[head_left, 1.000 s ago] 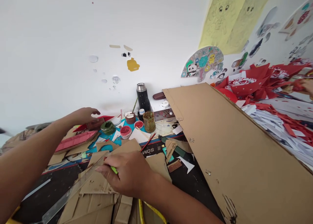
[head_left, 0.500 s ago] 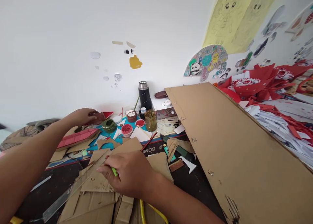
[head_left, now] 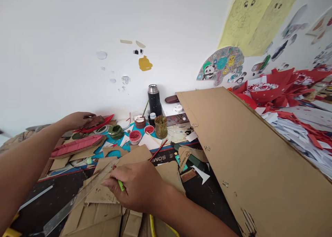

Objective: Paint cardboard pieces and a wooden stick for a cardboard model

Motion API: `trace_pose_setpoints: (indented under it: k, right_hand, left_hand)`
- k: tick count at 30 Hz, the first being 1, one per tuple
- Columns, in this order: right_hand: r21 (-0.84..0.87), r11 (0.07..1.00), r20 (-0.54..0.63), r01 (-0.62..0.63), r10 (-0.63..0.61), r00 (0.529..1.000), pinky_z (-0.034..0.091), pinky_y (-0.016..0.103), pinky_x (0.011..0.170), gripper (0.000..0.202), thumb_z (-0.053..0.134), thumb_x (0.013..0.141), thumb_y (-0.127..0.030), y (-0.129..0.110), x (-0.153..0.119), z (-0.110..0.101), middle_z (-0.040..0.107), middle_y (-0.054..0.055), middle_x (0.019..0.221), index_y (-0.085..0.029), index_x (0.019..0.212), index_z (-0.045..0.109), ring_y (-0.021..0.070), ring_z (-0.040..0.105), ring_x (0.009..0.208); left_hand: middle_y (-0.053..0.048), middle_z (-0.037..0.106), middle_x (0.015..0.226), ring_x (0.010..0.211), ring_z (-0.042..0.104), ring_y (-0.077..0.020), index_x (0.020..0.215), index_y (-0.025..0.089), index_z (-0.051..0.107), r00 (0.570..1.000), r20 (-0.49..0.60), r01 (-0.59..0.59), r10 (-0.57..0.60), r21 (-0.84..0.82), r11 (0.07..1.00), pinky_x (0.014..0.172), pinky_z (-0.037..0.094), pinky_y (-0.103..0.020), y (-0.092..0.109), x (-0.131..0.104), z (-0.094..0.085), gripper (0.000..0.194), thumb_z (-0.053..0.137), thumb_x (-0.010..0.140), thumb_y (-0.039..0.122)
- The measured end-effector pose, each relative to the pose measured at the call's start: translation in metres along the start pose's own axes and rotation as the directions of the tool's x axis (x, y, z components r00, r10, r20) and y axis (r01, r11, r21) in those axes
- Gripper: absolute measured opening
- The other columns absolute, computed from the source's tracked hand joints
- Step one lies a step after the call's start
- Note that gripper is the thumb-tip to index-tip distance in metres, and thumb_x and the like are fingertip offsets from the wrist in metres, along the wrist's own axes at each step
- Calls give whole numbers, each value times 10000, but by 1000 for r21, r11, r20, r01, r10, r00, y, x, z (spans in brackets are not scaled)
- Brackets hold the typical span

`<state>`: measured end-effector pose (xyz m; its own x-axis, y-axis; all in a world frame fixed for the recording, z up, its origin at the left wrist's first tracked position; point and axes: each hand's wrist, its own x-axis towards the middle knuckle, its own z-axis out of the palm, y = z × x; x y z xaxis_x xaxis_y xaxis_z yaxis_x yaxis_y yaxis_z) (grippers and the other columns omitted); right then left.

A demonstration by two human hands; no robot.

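At the back left, my left hand (head_left: 79, 120) is closed with its fingertips on a small reddish-brown piece of cardboard (head_left: 97, 121), just above a red folded paper shape (head_left: 107, 120). My right hand (head_left: 140, 183) is closed around a slim tool with a bright green end (head_left: 121, 185); the rest of the tool is hidden by the fingers, so its kind is unclear. Under and beside this hand lie stacked pieces of brown cardboard (head_left: 97, 212). A clear plastic ruler (head_left: 75, 202) lies slantwise across them, its far end close to my right fingers.
Paint jars, including a red one (head_left: 135, 137) and a dark green one (head_left: 116, 131), stand beyond the cardboard. Behind them is a black thermos (head_left: 154, 104). A large cardboard sheet (head_left: 249, 154) slopes across the right. A pink padded shape (head_left: 77, 146) lies left.
My left hand has shifted a little left with the brown piece, showing more of it and of the red paper shape. My right hand keeps nearly the same place and grip.
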<state>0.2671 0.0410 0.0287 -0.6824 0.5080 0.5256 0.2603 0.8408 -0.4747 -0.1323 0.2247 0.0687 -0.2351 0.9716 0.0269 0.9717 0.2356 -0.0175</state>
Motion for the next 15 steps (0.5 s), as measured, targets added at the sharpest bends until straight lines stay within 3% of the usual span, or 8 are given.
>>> trace_pose_setpoints:
  k: [5,11,15]
  right_hand:
    - [-22,1000,12,-1,2,1000,391,292,571,529,468,1212,-569,-1,0,-1,815,26,835,-192,990,767,169,770,810]
    - [-36,999,4,16,-15,1000,392,297,562,514,490,1209,-573,-2,0,-2,830,27,835,-196,985,760,178,795,830]
    - [-21,1000,-5,19,-19,1000,372,303,558,554,446,1221,-569,-2,0,-1,828,31,827,-191,972,765,170,788,820]
  left_hand:
    - [-120,736,1421,1197,757,-292,1437,197,693,992,67,103,-105,34,994,1006,662,-524,-4,-1,-3,438,755,1065,421]
    - [-117,736,1428,1229,746,-300,1389,194,718,991,82,101,-104,47,994,1036,647,-538,1,-3,-5,410,765,1057,430]
    - [-121,779,1395,1231,756,-319,1376,186,744,992,27,126,-126,14,992,1057,627,-531,7,-11,-10,392,718,1069,429]
